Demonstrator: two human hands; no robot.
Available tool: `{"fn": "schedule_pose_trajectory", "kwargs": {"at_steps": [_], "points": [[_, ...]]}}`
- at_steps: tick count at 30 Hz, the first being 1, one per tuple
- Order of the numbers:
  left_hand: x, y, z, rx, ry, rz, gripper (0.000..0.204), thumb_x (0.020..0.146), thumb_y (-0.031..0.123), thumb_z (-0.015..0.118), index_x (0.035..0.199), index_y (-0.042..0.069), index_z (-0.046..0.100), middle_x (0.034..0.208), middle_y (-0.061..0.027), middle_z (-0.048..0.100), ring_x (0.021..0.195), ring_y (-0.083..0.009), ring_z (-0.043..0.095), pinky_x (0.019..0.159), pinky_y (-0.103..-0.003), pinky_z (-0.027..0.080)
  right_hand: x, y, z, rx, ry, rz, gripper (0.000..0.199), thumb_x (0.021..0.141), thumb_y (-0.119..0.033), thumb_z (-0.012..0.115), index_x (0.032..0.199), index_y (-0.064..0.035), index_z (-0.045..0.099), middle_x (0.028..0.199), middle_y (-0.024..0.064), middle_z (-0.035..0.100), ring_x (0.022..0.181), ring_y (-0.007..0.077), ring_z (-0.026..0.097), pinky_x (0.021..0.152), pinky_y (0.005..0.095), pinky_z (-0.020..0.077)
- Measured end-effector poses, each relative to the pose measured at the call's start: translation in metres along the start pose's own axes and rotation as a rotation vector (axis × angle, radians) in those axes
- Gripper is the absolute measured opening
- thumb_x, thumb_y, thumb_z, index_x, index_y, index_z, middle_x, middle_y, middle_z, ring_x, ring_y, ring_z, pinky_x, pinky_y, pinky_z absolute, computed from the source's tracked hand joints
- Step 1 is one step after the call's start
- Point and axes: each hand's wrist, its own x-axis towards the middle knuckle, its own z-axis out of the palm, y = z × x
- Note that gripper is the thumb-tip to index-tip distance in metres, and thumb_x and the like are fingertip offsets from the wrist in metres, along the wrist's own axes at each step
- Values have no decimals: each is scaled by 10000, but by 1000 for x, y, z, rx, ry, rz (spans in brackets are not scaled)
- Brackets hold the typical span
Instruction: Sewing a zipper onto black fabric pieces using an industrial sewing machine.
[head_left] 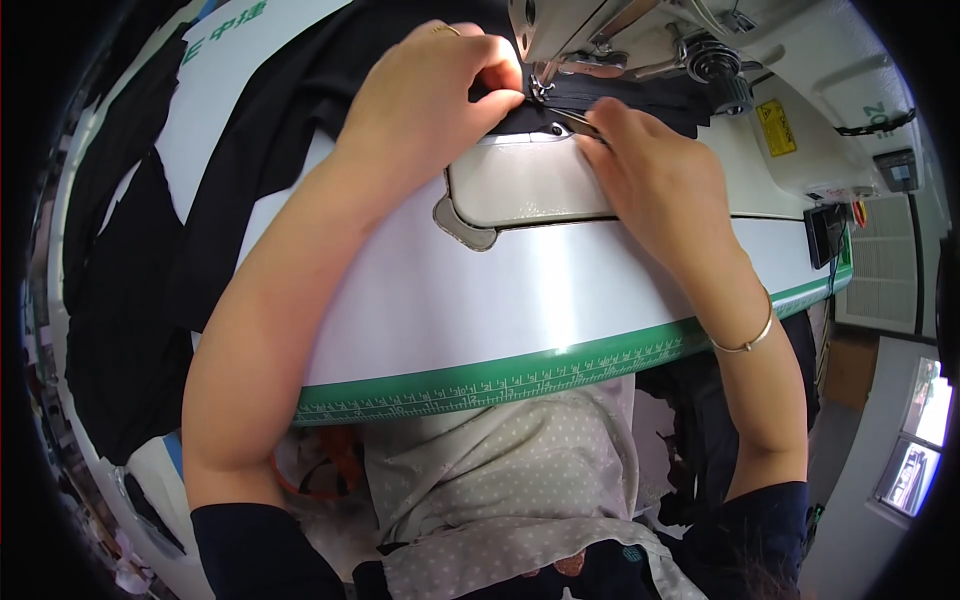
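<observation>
With the left hand pinching the black cloth just beside the needle and the right hand closed on a thin metal tool under the sewing machine, a fingertip risks being pricked.

We see soft, matt black cloth draped over our smooth, glossy white table top. The sewing machine's needle plate is brushed silvery metal, its white body smooth painted metal. A thin, shiny metal bangle gleams.
</observation>
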Motion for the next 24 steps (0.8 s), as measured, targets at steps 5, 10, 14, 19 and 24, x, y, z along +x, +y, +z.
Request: {"fn": "schedule_pose_trajectory", "kwargs": {"at_steps": [5, 10, 14, 19, 24], "points": [[-6, -23, -22, 245, -49, 129, 566, 912, 374, 634, 1388, 101, 495, 1459, -166, 450, 1383, -337, 374, 1120, -529, 283, -39, 52, -43, 81, -42, 445, 235, 859, -207, 745, 1026, -81, 639, 683, 74, 628, 544, 200, 559, 514, 318, 438], [-11, -32, -28, 465, -157, -84, 587, 958, 504, 537, 1483, 259, 445, 1601, -66, 303, 1504, -268, 204, 1192, -560, 139, -61, 91, -53, -189, -63, 441, 335, 884, -244, 727, 1147, -57, 639, 954, 126, 672, 817, 268, 642, 725, 349, 510], [-11, -30, -29, 472, -168, -87, 600, 946, 493, 564, 1478, 241, 449, 1594, -68, 312, 1500, -269, 215, 1190, -556, 160, -46, 56, -30, -18, -83, 370, 592, 958, -402, 603, 1373, 8, 496, 1374, 225, 541, 1266, 382, 520, 1050, 415, 431], [-7, -28, -32, 436, -212, -79, 651, 931, 542, 564, 1501, 267, 409, 1598, -110, 293, 1508, -300, 175, 1163, -639, 155, 18, 52, 19, -74, -304, 355, 551, 958, -451, 542, 1294, -14, 558, 1371, 234, 535, 1254, 398, 513, 1097, 470, 363], [-4, -26, -34, 457, -263, -92, 642, 951, 506, 556, 1517, 264, 373, 1603, -129, 268, 1498, -325, 189, 1166, -629, 160, 57, 74, 68, 150, -194, 224, 237, 887, -266, 596, 936, -53, 689, 852, 124, 713, 862, 341, 665, 962, 489, 435]]}}
